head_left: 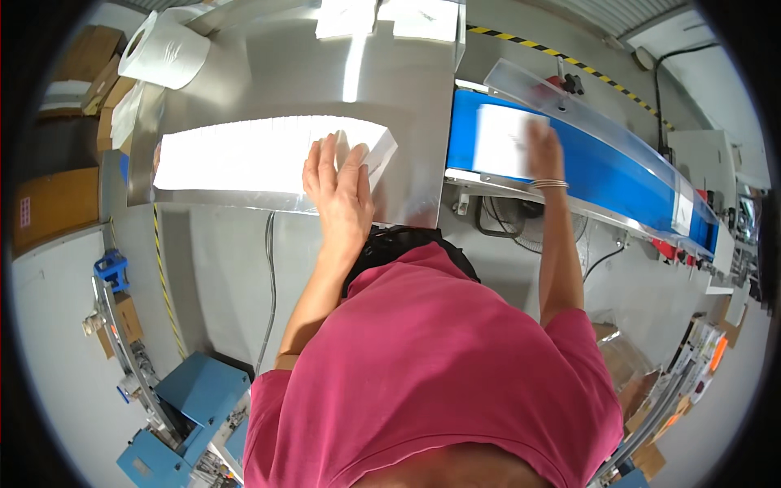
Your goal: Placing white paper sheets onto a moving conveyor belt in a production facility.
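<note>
A long row of white, thin sheet-like pieces (236, 154), packed upright face to face, lies along the near edge of the steel table. My left hand (338, 183) rests over its right end, fingers spread and touching the pieces there. At that end the outermost pieces lean to the right. On the blue conveyor belt (606, 175) to the right lies a flat white square piece (500, 140), slightly blurred. My right hand (545, 150) is at the right edge of this piece; motion smears its fingers, so their grip is unclear.
The steel table (268, 77) bears a white paper roll (163, 49) at the far left and white stacks (423, 18) at the back. A clear guard rail (569, 89) runs along the belt's far side. Farther down the belt lies another white piece (682, 207).
</note>
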Demonstrator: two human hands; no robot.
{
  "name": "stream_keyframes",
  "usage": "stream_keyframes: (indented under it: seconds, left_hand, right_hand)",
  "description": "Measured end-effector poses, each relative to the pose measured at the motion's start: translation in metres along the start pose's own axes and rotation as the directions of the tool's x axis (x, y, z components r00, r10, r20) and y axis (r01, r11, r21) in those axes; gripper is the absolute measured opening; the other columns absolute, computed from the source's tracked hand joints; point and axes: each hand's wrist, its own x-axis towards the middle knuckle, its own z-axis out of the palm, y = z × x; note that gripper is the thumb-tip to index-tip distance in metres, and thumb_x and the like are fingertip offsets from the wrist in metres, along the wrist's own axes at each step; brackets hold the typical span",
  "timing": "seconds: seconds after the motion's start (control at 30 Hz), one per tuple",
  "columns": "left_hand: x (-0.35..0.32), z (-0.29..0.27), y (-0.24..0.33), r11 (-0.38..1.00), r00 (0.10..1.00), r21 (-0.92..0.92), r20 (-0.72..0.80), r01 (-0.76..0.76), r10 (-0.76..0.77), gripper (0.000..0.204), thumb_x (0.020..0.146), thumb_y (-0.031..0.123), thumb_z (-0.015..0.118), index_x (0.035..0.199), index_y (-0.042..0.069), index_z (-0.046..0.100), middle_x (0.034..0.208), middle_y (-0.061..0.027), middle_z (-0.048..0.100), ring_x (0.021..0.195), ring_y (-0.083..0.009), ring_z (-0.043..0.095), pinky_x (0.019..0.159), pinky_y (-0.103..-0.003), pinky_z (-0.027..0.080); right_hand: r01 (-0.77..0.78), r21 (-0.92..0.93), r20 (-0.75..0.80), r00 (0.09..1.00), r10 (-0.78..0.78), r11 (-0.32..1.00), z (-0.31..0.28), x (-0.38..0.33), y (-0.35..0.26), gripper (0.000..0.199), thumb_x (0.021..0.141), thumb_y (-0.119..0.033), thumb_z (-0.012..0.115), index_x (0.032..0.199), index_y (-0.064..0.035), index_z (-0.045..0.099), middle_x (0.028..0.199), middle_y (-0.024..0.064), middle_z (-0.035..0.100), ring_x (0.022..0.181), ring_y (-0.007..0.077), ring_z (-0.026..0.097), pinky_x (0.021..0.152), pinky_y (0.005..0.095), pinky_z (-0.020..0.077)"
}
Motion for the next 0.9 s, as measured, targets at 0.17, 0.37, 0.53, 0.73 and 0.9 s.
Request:
stream_keyframes:
  seconds: [0.17,0.37,0.53,0.73,0.9]
  left_hand:
    - [0.001,0.0,0.0,0.999,1.0,-0.047,-0.018,-0.02,0.019,0.034,0.079,-0.001,0.065,0.112,0.006,0.064,0.133,-0.0158,0.048,0.124,-0.0394,0.04,0.103,-0.05,0.031]
    - [-0.002,0.001,-0.004,0.999,1.0,-0.046,-0.006,-0.019,0.018,0.032,0.078,-0.003,0.066,0.108,0.007,0.067,0.133,-0.015,0.048,0.125,-0.0392,0.04,0.102,-0.049,0.033]
    - [-0.002,-0.001,-0.005,0.998,0.998,-0.027,0.02,-0.052,0.053,0.03,0.078,-0.002,0.065,0.106,0.008,0.068,0.134,-0.0147,0.048,0.128,-0.0398,0.037,0.103,-0.049,0.031]
    - [0.005,-0.01,-0.001,0.996,1.0,0.087,-0.002,0.009,-0.009,0.038,0.081,0.006,0.067,0.119,0.007,0.061,0.139,-0.0179,0.041,0.131,-0.0404,0.033,0.104,-0.053,0.028]
    - [0.004,-0.005,-0.021,1.0,1.0,-0.01,-0.008,-0.001,0.001,0.032,0.082,0.003,0.064,0.114,0.007,0.065,0.133,-0.0128,0.048,0.126,-0.0373,0.04,0.103,-0.05,0.031]
  right_hand:
    - [-0.41,-0.227,-0.188,0.908,0.374,0.883,-0.055,0.008,-0.009,0.055,0.084,-0.046,0.063,0.118,-0.0039,0.055,0.118,0.0227,0.057,0.105,0.036,0.057,0.089,0.0412,0.0451]
    - [0.336,0.197,-0.088,0.942,-0.324,0.921,-0.047,0.024,-0.115,0.049,0.078,-0.02,0.075,0.122,-0.0073,0.056,0.121,0.0127,0.058,0.107,0.0281,0.057,0.091,0.0379,0.0454]
    - [-0.015,0.75,0.416,0.789,-0.453,0.662,-0.041,0.024,-0.209,0.05,0.077,-0.015,0.075,0.122,-0.0103,0.055,0.123,0.0052,0.055,0.11,0.0197,0.055,0.089,0.0333,0.0474]
    - [-0.321,0.705,0.65,0.648,-0.396,0.632,-0.012,0.019,-0.2,0.042,0.087,-0.021,0.067,0.121,-0.0016,0.051,0.107,0.0053,0.059,0.096,0.0115,0.054,0.085,0.027,0.0466]
    - [-0.437,0.328,0.322,0.885,0.336,0.837,-0.014,0.02,-0.087,0.053,0.089,-0.047,0.058,0.096,0.0052,0.057,0.081,0.0197,0.062,0.075,0.0267,0.06,0.07,0.0393,0.0484]
